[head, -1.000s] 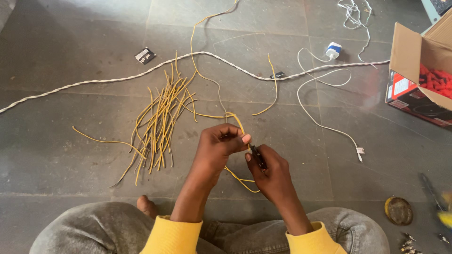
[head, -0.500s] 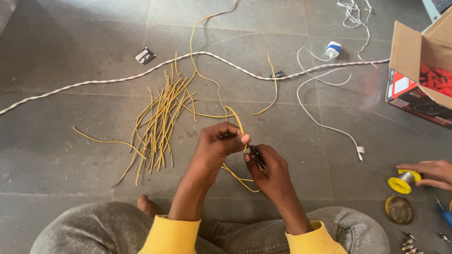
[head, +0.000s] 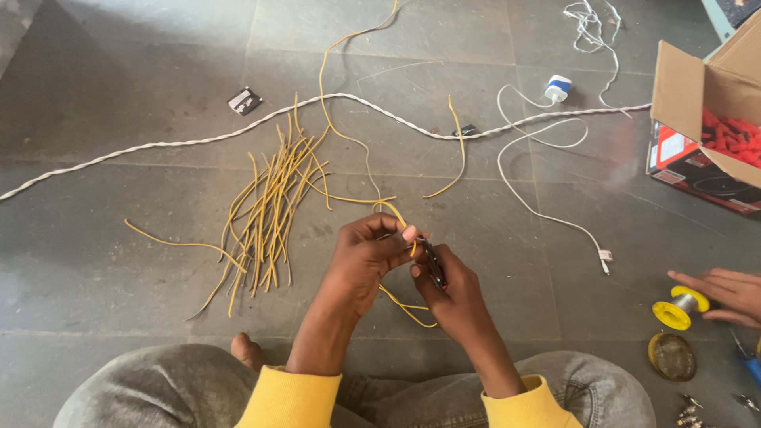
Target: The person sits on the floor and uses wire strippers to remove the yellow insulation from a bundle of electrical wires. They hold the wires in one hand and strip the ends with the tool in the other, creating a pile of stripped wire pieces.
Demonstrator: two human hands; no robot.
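Head view. We sit on the grey tiled floor (head: 119,238). Our left hand (head: 366,257) has its fingers pinched on a yellow wire (head: 394,210) that runs up and away across the floor. Our right hand (head: 448,289) has its fingers closed on a small dark tool (head: 433,261), its tip meeting the wire just beside the left thumb; a short yellow loop hangs below both hands.

Progress, as we judge it: a pile of cut yellow pieces (head: 269,198) lies to the left, so many lengths are done; the long run is uncut.

Containers: an open cardboard box (head: 690,87) at far right holds red parts. A round shallow tin (head: 672,357) lies near our knee, contents unclear. Another person's hand (head: 725,293) touches a yellow spool (head: 678,307).
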